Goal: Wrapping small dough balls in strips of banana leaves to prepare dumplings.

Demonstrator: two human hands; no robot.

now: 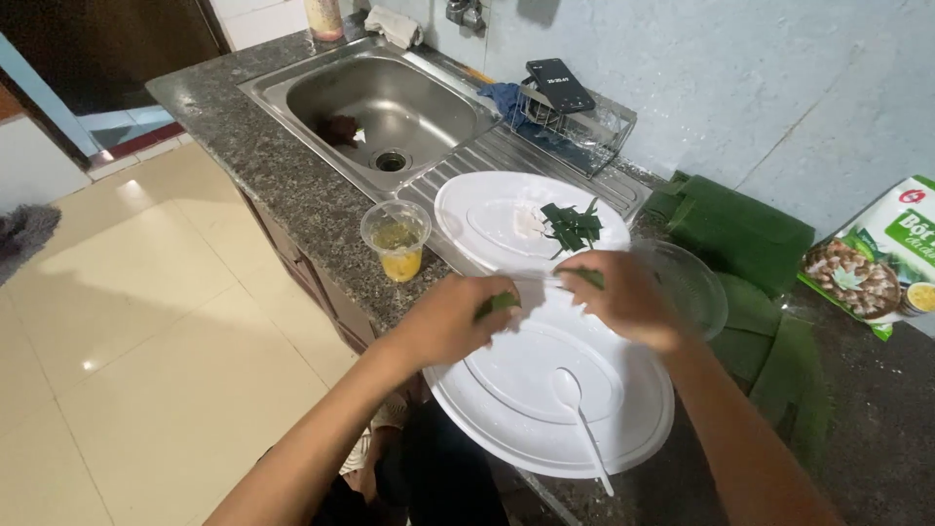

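My left hand (pixel 458 317) and my right hand (pixel 628 297) each pinch one end of a narrow green leaf strip (pixel 499 303), stretched between them above a large white round tray (pixel 506 419). A white plastic spoon (pixel 579 414) lies on that tray. Behind it a second white round tray (pixel 487 200) carries a small pile of cut green leaf strips (pixel 573 227). A clear bowl (pixel 696 282) sits just past my right hand.
A clear plastic cup of yellow liquid (pixel 397 241) stands on the granite counter (pixel 282 185). The steel sink (pixel 385 107) is behind it, with a wire rack holding a dark phone (pixel 559 86). Stacked banana leaves (pixel 740 229) and a food packet (pixel 877 263) lie right.
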